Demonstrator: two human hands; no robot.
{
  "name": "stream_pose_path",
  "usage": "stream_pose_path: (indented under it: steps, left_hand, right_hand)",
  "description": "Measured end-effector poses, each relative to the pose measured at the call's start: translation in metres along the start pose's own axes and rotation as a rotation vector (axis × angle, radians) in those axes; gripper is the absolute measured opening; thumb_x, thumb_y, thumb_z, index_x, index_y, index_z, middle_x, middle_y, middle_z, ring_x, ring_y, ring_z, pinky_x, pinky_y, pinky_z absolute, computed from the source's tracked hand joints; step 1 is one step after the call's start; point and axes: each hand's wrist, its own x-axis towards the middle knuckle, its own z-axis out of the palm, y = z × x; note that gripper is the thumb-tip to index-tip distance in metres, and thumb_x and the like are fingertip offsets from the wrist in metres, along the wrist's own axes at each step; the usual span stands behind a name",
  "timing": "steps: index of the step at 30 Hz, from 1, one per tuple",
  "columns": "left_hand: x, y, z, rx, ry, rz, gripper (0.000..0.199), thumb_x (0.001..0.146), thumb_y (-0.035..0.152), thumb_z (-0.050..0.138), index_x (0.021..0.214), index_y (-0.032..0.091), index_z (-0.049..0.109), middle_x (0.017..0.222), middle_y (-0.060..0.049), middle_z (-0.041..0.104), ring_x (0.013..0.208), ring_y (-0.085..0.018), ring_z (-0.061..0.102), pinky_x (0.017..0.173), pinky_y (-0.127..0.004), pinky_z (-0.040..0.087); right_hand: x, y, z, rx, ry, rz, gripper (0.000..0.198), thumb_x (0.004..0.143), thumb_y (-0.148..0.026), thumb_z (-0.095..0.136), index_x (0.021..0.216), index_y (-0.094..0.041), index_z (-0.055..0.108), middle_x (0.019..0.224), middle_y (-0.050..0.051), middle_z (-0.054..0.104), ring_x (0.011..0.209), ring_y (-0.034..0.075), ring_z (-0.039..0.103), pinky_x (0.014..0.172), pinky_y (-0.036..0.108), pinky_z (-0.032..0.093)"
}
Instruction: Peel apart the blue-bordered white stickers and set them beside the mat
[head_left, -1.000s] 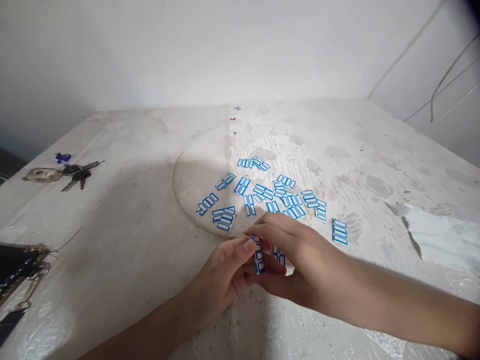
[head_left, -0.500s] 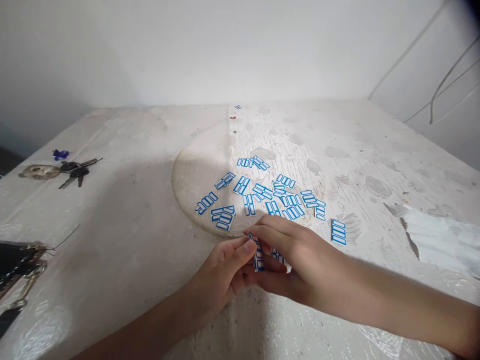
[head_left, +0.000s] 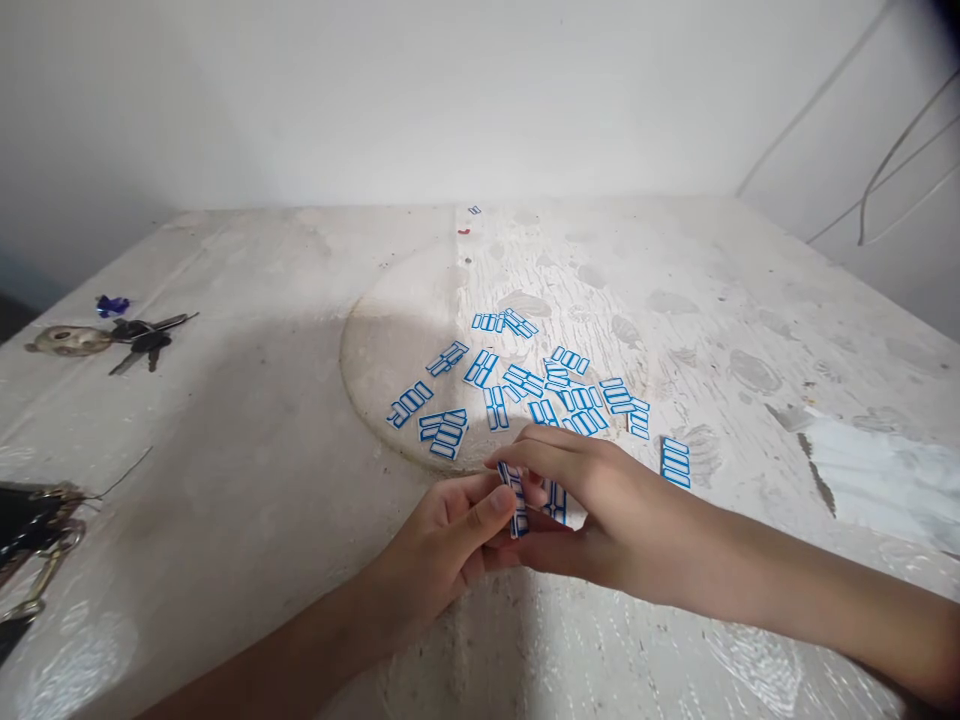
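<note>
My left hand (head_left: pixel 465 525) is closed on a small stack of white cards with blue printed outlines (head_left: pixel 517 508), its thumb pressed on the top one. Curved around that stack from the right is my right hand (head_left: pixel 592 500), its index fingertip at the upper end and its thumb near the lower end. Another blue-and-white card (head_left: pixel 556 502) shows in the gap of the right hand; whether it is held there or lies behind is unclear. Just beyond both hands, several similar cards (head_left: pixel 481 369) lie scattered and partly overlapping on the table.
The table (head_left: pixel 247 480) has a plastic cover and a round ring mark. Keys with a fob (head_left: pixel 142 340) and a purple scrap (head_left: pixel 112 306) lie left, near a black strap with a metal clip (head_left: pixel 45 575). White paper (head_left: pixel 885 475) lies right. A wall (head_left: pixel 450 100) stands behind.
The right hand's fingers have shifted slightly around the stack, and more of the card in its gap shows. The view has moved a little; the scattered cards look the same.
</note>
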Motion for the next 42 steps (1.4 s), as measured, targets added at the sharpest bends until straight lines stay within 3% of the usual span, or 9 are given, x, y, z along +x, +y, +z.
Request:
stream_pose_path:
  steps: [12, 25, 31, 42]
  left_hand:
    - [-0.0005, 0.0035, 0.0024, 0.004, 0.021, -0.027, 0.024, 0.085, 0.035, 0.056, 0.092, 0.015, 0.068, 0.079, -0.004, 0.063, 0.075, -0.01, 0.058, 0.071, -0.018, 0.046]
    - [0.0007, 0.0024, 0.0002, -0.003, -0.006, -0.04, 0.023, 0.085, 0.031, 0.057, 0.095, 0.014, 0.067, 0.081, -0.004, 0.059, 0.077, -0.01, 0.055, 0.074, -0.019, 0.046]
    - [0.0002, 0.0016, 0.0002, -0.002, -0.005, -0.056, 0.024, 0.083, 0.034, 0.059, 0.094, 0.014, 0.067, 0.084, -0.004, 0.057, 0.078, -0.01, 0.053, 0.073, -0.018, 0.045]
    - [0.0005, 0.0021, -0.0005, -0.069, -0.069, -0.055, 0.023, 0.085, 0.031, 0.057, 0.095, 0.012, 0.067, 0.084, -0.003, 0.053, 0.079, -0.01, 0.05, 0.074, -0.02, 0.045]
  right_hand:
    - [0.0001, 0.0001, -0.0021, 0.034, -0.019, 0.035, 0.016, 0.079, -0.025, 0.065, 0.088, -0.02, 0.053, 0.079, -0.003, 0.05, 0.07, 0.011, 0.046, 0.058, 0.024, 0.037]
    - [0.0001, 0.0021, -0.0027, 0.038, -0.007, 0.05, 0.028, 0.078, -0.03, 0.068, 0.102, -0.024, 0.056, 0.081, -0.003, 0.053, 0.071, 0.011, 0.049, 0.057, 0.024, 0.038]
    - [-0.0008, 0.002, -0.001, 0.022, 0.014, 0.045, 0.034, 0.074, -0.024, 0.07, 0.105, -0.024, 0.056, 0.081, -0.003, 0.055, 0.07, 0.012, 0.051, 0.058, 0.024, 0.038]
    - [-0.0002, 0.0016, -0.0027, 0.031, -0.011, 0.106, 0.024, 0.072, -0.027, 0.071, 0.089, -0.023, 0.055, 0.078, -0.006, 0.055, 0.066, 0.009, 0.052, 0.052, 0.022, 0.036]
